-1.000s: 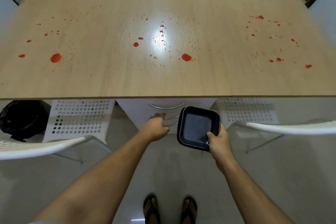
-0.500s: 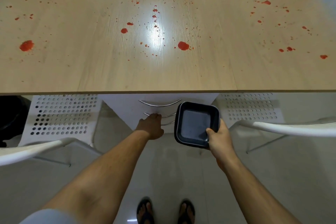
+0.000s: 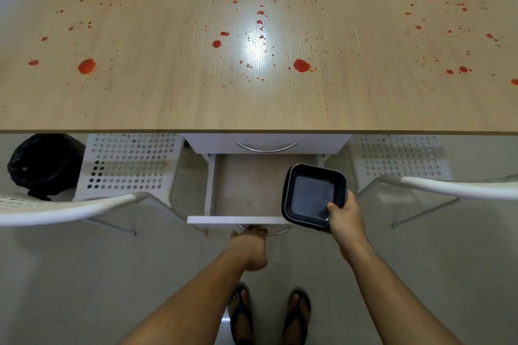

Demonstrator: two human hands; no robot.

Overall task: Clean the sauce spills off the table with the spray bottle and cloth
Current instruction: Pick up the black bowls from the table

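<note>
Across table (image 3: 168, 103) sauce (image 3: 301, 65) spots sit unwiped; cleaning not begun. Drawer (image 3: 246, 190) open, looks empty; no spray bottle or cloth visible. Left hand (image 3: 249, 246) grips drawer handle; right hand (image 3: 346, 220) holds black tray (image 3: 312, 194).

No legible text, seemingly.

Before you, red sauce spills (image 3: 301, 65) spatter the long, pale wood-grain table (image 3: 168, 109) left, centre and right.
</note>
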